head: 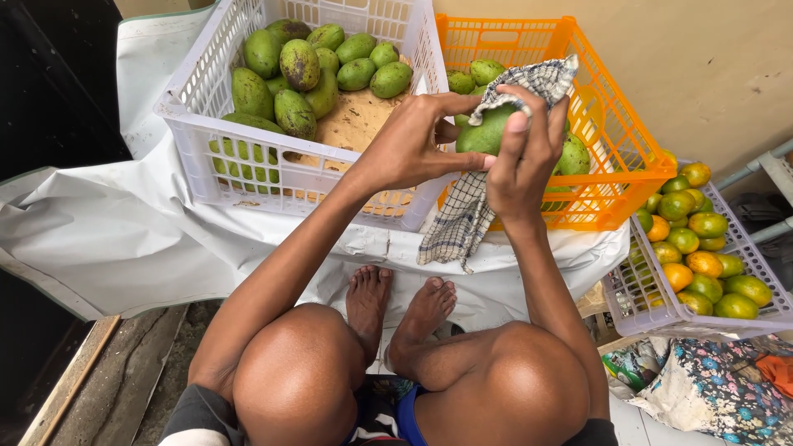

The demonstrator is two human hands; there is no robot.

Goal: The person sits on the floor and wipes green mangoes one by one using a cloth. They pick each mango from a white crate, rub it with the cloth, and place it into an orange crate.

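The person is sitting low with both knees up, and the bare feet point(402, 307) are resting on the white sheet point(124, 231) that is covering the ground. Both hands are lifted in front of the crates. The left hand point(410, 147) is holding a green mango point(487, 132) from its left side, with the fingers curled around it and the thumb lying under it. The right hand point(523, 157) is pressing a checked cloth point(462, 223) against the same mango; its fingers are closed over the cloth and the fruit, so both hands are gripping, not open. The upper part of the cloth is lying over the top of the mango, and the long end is hanging down below the hands, in front of the orange crate point(628, 157).

The mango is being held in the air, just above the near edge between the two crates. Behind the left hand, the white crate point(198, 107) is holding many green mangoes point(297, 66) on a brown paper, mostly at its far side. The orange crate is standing just beside it on the right and is holding a few more mangoes. Farther right, apart from it, a pale basket point(652, 306) is filled with small green and orange citrus fruits point(702, 248). Near it, a flowered cloth point(719, 388) is lying on the floor.
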